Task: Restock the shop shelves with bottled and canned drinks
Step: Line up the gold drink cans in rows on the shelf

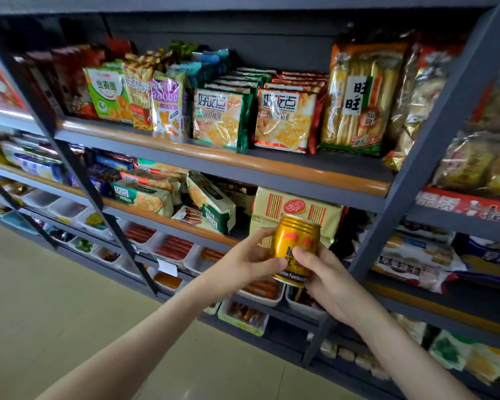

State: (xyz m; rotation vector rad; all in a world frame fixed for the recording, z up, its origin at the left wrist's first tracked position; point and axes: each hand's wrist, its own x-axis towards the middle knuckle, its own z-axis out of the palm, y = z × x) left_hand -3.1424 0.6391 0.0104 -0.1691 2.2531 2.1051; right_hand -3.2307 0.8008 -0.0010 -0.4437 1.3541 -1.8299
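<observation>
A gold drink can (296, 241) with red print stands upright in the air in front of the middle shelf (168, 219). My left hand (244, 262) grips its left side with curled fingers and thumb. My right hand (328, 280) holds its lower right side, thumb across the front of the can. The can's bottom is hidden behind my fingers. No other cans or bottles are in view.
The dark grey rack holds snack bags on its top shelf (214, 157) and biscuit packs below. A yellow cracker pack (298, 206) sits right behind the can. White trays of sausages (171, 246) fill the lower shelves. A slanted upright post (433, 145) stands right of the can. Beige floor lies at the left.
</observation>
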